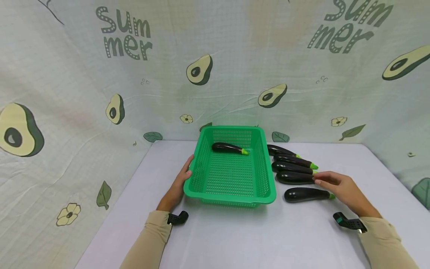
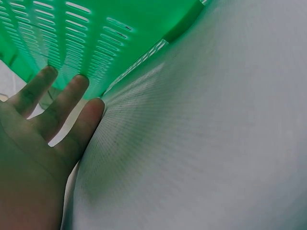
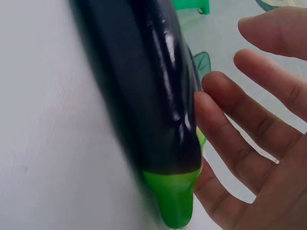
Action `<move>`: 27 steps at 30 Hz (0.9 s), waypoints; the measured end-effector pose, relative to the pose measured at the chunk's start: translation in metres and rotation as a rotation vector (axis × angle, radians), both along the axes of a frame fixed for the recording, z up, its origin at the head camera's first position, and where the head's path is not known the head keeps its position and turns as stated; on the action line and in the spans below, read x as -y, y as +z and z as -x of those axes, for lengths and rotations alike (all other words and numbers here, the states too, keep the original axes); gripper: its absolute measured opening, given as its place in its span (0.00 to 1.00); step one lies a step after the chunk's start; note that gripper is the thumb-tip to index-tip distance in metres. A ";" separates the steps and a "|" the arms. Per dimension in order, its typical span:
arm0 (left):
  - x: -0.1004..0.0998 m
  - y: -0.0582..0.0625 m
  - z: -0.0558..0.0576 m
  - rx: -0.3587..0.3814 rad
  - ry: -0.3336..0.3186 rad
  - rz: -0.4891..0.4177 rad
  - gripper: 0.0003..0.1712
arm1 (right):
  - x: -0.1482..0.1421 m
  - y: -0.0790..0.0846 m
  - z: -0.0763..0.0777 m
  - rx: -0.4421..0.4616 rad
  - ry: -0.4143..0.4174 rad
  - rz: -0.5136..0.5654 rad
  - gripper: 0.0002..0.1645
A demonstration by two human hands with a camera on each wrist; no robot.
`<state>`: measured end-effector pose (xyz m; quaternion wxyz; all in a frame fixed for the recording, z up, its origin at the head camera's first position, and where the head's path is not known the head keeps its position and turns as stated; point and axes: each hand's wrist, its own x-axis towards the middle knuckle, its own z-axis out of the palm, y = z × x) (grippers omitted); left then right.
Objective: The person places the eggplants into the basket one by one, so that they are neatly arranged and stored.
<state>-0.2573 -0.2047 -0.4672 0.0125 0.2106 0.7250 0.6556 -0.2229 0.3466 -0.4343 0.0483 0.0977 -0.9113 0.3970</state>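
In the head view, my left hand (image 1: 178, 186) rests at the left side of a green plastic basket (image 1: 231, 200). Seen from the left wrist, its straight fingers (image 2: 64, 103) lie against the basket's slotted outer wall. Inside the basket is one dark purple eggplant (image 1: 226, 147) with a green stem. My right hand (image 1: 337, 183) is at the stem end of an eggplant (image 1: 293, 178) in the row beside the basket, fingers apart and loosely bent. Close to the right wrist camera, the nearest eggplant (image 3: 148, 105) overlaps the fingertips.
Further eggplants (image 1: 292, 167) lie close together right of the basket, stems pointing right. Nearest me lies a separate eggplant (image 1: 306, 194). All rest on a white table (image 1: 228, 239), with a cloth printed with avocados (image 1: 228, 108) hanging behind.
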 end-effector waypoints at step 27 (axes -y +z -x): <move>0.002 -0.001 0.001 -0.026 -0.008 0.015 0.35 | -0.004 -0.009 0.006 0.114 0.131 -0.110 0.25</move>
